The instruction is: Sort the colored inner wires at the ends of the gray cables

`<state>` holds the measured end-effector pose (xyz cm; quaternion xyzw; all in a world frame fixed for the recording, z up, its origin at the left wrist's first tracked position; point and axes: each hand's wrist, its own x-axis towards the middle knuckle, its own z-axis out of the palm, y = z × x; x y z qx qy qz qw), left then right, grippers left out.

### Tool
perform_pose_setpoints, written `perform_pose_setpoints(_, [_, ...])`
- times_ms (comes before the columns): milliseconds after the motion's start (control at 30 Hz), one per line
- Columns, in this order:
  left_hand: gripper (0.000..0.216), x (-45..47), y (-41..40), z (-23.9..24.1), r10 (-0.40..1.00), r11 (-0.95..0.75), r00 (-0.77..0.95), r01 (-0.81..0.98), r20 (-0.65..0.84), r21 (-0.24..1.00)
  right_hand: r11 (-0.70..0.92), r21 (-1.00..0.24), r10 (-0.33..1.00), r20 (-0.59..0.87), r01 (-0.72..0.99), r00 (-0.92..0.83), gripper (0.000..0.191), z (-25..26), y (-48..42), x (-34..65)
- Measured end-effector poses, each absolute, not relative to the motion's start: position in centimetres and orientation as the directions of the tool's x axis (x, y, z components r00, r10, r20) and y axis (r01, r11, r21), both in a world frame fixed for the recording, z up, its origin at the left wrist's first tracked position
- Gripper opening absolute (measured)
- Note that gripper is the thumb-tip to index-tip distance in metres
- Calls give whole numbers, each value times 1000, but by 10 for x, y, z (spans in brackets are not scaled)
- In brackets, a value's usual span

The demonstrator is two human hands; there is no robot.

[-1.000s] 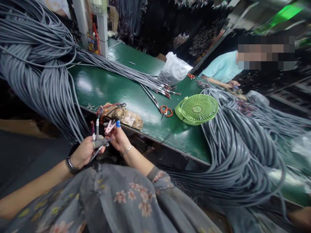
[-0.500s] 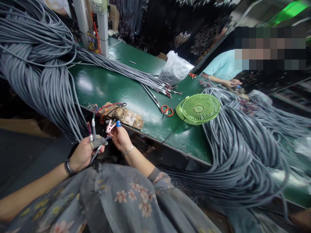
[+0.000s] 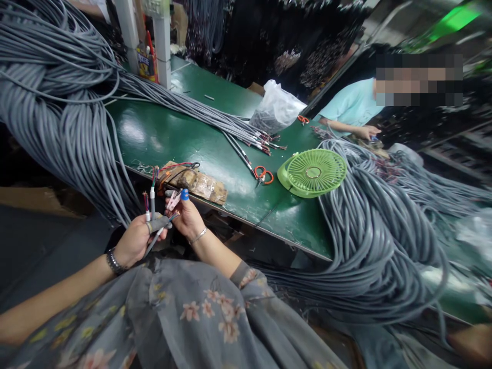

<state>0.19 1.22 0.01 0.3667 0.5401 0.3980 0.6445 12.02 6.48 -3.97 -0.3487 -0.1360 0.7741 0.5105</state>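
My left hand (image 3: 134, 240) is closed around several grey cables (image 3: 152, 207), with grey covers on its fingers. Two cable ends stand upright there, their thin coloured wires (image 3: 146, 200) fanned out above white bands. Another cable end in this grip points right, toward my other hand. Closed on a small pink clip (image 3: 174, 200) is my right hand (image 3: 189, 220), with blue tape on one fingertip. The bare wire tips of that cable lie close below the clip; whether they touch it I cannot tell. Just beyond the hands, a taped cardboard-like block (image 3: 203, 187) lies at the table edge.
A green fan (image 3: 315, 172) and orange-handled scissors (image 3: 263, 175) are on the green table (image 3: 238, 205). Large grey cable bundles hang at left (image 3: 69, 123) and right (image 3: 388, 246). Behind are a plastic bag (image 3: 277, 107) and a co-worker (image 3: 349, 110) at the right.
My left hand has shifted slightly right and my right hand slightly left, bringing them closer. The pink clip has turned a little and its arms look closer together.
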Motion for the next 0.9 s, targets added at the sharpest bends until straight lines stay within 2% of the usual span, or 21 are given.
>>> perform_pose_setpoints(200, [35,-6,3,0,924,379,95,-123,-370,917,-499,-582,866,-373,-643,-334,59,-40,57,132])
perform_pose_setpoints(367, [33,-12,-5,-8,961,275,35,-57,-273,960,-517,-692,836,-283,-504,-470,58,-49,40,149])
perform_pose_setpoints(533, [32,-17,-5,-16,976,189,91,109,-199,976,-346,-841,916,-208,-416,-343,53,-49,21,148])
perform_pose_setpoints(700, [29,-18,-1,-11,933,172,262,280,-248,944,-263,-915,932,-160,-305,-324,47,-36,18,145])
perform_pose_setpoints(900, [35,-18,-1,-10,939,225,209,220,-271,949,-234,-930,954,-163,-285,-252,46,-32,17,142])
